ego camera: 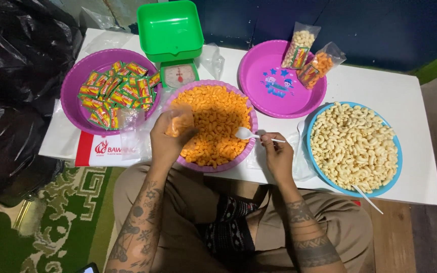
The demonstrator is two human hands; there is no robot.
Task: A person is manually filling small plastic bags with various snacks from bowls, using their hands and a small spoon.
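While the left hand (167,144) pinches a small clear plastic bag (179,121) of orange puffs over the purple basin of orange puffs (213,125), the right hand (277,155) grips a white plastic spoon (249,134) at that basin's right rim. The bag looks light, limp and slippery, best held at its mouth.

Only one view on my end, a head cam worn by the person, pointing steeply down and a bit forward. It sits close: lap fills the bottom of the frame, the white table (370,86) spans the middle, dark wall runs along the top edge. No second camera, so nothing overlaps with anything.
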